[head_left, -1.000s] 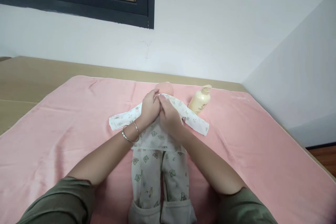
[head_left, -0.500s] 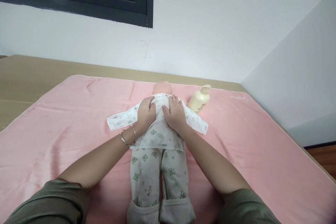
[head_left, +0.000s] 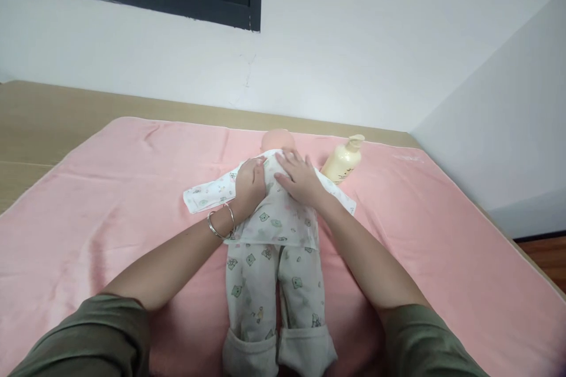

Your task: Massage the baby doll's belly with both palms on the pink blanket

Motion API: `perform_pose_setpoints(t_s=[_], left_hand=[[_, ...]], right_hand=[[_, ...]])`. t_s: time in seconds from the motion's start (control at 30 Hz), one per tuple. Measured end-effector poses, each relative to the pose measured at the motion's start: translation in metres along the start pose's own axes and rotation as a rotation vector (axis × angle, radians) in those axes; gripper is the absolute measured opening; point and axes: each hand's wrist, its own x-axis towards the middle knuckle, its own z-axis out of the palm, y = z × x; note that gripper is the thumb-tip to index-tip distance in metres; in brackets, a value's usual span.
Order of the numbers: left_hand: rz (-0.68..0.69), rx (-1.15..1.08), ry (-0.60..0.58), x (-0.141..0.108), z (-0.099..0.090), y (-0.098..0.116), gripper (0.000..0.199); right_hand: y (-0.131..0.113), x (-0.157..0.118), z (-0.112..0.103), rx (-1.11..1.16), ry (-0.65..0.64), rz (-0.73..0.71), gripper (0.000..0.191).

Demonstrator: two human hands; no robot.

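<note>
A baby doll (head_left: 278, 140) lies stretched out on a pink cloth, wearing a pale long-sleeved top (head_left: 283, 221) and matching trousers (head_left: 256, 288) printed with small green bears. Its face is not visible. My left hand (head_left: 251, 182) is closed against the doll's upper body on the left; the fingers are bent and partly hidden. On the upper right of the top, my right hand (head_left: 303, 179) lies flat with its fingers spread. A cream pump bottle (head_left: 342, 160) stands tilted just beyond the doll's right-hand sleeve.
The pink cloth (head_left: 141, 188) covers most of a wooden surface (head_left: 57, 112), with some creases. A white wall (head_left: 336, 47) rises behind it, with a dark window frame (head_left: 177, 0) at upper left. Another wall stands on the right.
My right hand's fingers have spread and turned inward toward the middle of the doll's top. My left hand's fingers have bent in. The whole view has shifted slightly.
</note>
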Motion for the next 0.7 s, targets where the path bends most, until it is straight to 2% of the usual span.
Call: perform_pose_setpoints(t_s=[0.07, 0.13, 0.2, 0.27, 0.33, 0.4, 0.47, 0.53, 0.6, 0.7], left_hand=[[-0.025, 0.000, 0.028, 0.000, 0.002, -0.002, 0.049], [-0.041, -0.021, 0.047, 0.000, 0.003, -0.003, 0.049], [-0.043, -0.055, 0.048, 0.000, 0.004, -0.004, 0.048], [-0.043, -0.074, 0.046, -0.001, 0.003, -0.003, 0.047], [-0.046, -0.065, 0.044, -0.002, 0.001, -0.001, 0.048], [-0.022, -0.050, 0.024, -0.001, 0.000, 0.000, 0.049], [0.014, -0.039, 0.009, -0.001, 0.000, 0.000, 0.049], [0.024, -0.018, 0.019, 0.000, 0.001, -0.002, 0.047], [0.011, 0.001, 0.035, 0.000, 0.002, -0.003, 0.045], [-0.023, 0.010, 0.041, 0.000, 0.004, -0.005, 0.045]], right_hand=[[-0.008, -0.006, 0.002, -0.028, 0.037, 0.197, 0.071], [-0.025, -0.019, 0.009, -0.072, 0.110, 0.240, 0.070], [-0.043, -0.032, 0.018, -0.099, 0.164, 0.095, 0.064], [-0.051, -0.037, 0.022, -0.083, 0.167, -0.083, 0.061], [-0.045, -0.032, 0.020, -0.040, 0.107, -0.196, 0.059], [-0.028, -0.020, 0.013, -0.008, 0.028, -0.210, 0.059], [-0.011, -0.008, 0.004, 0.000, -0.012, -0.121, 0.062], [-0.004, -0.003, 0.000, -0.005, 0.013, 0.045, 0.070], [-0.012, -0.007, 0.002, -0.027, 0.057, 0.167, 0.071], [-0.044, -0.027, 0.017, -0.096, 0.138, 0.198, 0.061]])
